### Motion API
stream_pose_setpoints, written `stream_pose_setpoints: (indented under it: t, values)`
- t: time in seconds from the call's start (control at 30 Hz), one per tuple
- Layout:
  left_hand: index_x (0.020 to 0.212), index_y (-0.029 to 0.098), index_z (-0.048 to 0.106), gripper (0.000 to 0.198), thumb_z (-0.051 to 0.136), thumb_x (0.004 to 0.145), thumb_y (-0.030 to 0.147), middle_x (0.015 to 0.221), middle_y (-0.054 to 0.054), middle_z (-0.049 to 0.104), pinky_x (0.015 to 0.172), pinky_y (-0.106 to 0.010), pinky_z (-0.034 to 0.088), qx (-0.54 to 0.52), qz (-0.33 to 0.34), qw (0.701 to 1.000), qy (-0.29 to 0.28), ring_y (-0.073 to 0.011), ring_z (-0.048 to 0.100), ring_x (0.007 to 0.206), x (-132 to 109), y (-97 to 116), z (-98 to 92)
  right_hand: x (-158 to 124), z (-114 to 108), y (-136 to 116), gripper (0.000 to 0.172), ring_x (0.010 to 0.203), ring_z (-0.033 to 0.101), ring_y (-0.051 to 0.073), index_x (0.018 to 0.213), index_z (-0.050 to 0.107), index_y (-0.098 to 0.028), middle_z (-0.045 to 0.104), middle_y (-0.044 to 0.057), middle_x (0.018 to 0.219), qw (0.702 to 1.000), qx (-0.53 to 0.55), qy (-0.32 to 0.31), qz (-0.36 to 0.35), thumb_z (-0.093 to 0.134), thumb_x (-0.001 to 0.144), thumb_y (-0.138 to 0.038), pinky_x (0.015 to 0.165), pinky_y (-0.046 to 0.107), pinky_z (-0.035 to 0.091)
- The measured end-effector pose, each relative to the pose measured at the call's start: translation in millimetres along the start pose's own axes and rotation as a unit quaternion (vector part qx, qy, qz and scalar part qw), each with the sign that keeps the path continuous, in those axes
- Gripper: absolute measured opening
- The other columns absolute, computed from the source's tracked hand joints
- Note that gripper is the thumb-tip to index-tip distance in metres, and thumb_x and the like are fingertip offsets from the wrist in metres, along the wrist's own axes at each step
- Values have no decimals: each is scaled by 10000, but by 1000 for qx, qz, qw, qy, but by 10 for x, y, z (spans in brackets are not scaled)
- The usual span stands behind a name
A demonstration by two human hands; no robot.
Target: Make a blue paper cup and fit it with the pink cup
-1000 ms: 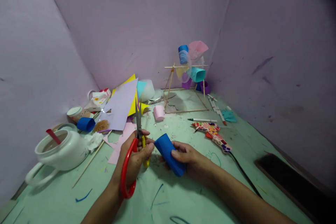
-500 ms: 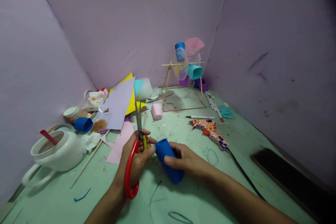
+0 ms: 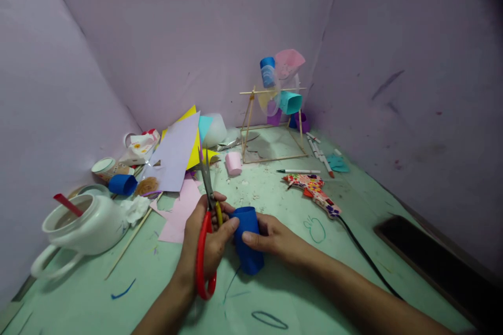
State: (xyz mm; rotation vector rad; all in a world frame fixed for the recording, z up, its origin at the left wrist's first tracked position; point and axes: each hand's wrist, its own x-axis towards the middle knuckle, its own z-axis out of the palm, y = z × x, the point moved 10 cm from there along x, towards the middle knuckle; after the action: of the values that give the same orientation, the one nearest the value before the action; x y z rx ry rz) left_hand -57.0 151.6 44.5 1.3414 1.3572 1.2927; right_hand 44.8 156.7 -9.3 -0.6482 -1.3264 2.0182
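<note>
The blue tube (image 3: 250, 252) looks like smooth, matt paper — duller, from where I stand, than the glossy red plastic scissor handle (image 3: 200, 256). The blades (image 3: 206, 178) are smooth metal, the thin stick (image 3: 129, 243) plain wood.

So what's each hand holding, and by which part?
The left hand holds the scissors by the handles; the right hand grips the blue tube around its side.

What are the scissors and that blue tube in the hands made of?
Scissors: gray blades with a slight sheen, likely metal; smooth, glossy red handle, probably plastic. Blue tube: matte, with a thin edge at its open top, so maybe paper or thin card; I can't tell which.
</note>
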Motion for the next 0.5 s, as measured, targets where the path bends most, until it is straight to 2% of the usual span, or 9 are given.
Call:
stream_pose_setpoints:
  t: [0.1,0.2,0.27,0.33,0.4,0.5]
  values:
    - [1029,201,501,319,596,784,381,836,-6,623,642,-264,498,72,-8,997,9,-152,613,712,21,16,-86,16,-123,58,466,794,566,183,1009,643,-158,636,60,867,999,21,44,21,765,641,-415,723,310,431]
    - [1102,180,543,397,516,817,456,825,-37,651,612,-288,514,149,-17,989,20,-182,641,697,51,30,-209,22,-300,51,498,710,576,166,991,618,-149,639,60,808,993,42,104,20,784,609,-422,655,292,436]
    - [1145,171,553,425,475,830,446,855,-58,667,642,-312,528,220,14,975,17,-202,655,728,72,110,-254,19,-395,1,521,669,587,160,980,601,-146,644,60,784,990,50,132,15,794,587,-428,622,285,439]
    - [1143,157,569,417,438,834,403,891,-81,681,703,-342,537,301,68,951,-22,-223,660,776,76,220,-201,6,-471,-77,532,650,603,168,970,588,-149,644,55,751,987,47,150,10,792,577,-443,600,286,445]
    - [1181,140,555,440,396,833,357,1016,-119,683,820,-378,521,357,109,924,-81,-254,649,919,50,282,-108,-24,-546,-190,524,653,620,177,971,582,-159,640,48,753,985,37,170,-5,777,590,-460,591,287,452]
    - [1338,134,424,522,300,857,294,1350,-135,513,1013,-412,394,384,107,907,-132,-263,483,1229,11,251,-89,-86,-640,-383,501,661,628,172,960,585,-171,642,44,806,979,16,198,-46,763,599,-470,577,273,452]
